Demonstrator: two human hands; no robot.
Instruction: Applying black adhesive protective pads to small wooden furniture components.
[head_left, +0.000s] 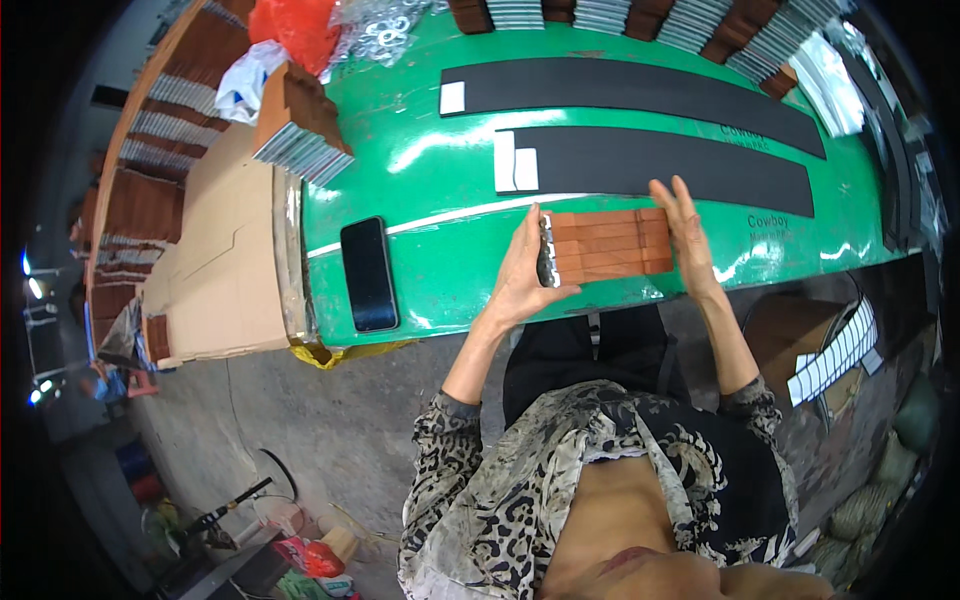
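The green desk was the biggest thing in view, glossy and curved, and everything else is placed from it. On its far half lay two long black strips, one behind the other, each with small white tabs at its left end. Off the desk's left edge sat a flattened cardboard sheet, and at the desk's far left corner a tilted stack of brown pieces with metal edges. More such stacks ran along the desk's far rim. A dark phone lay flat on the desk's near left part.

At the desk's near edge, just in front of the closer black strip, lay a row of brown rectangular pieces pressed side by side into one block. The left hand bore against the block's left end, where the metal edges showed, its fingers straight and held together, thumb tucked under the near side. The right hand lay flat against the block's right end, fingers extended and close together, gripping nothing.

To square the block well, both palms would likely need to press inward evenly and stay upright against the ends, so no piece slid out of line or tipped over the near edge.
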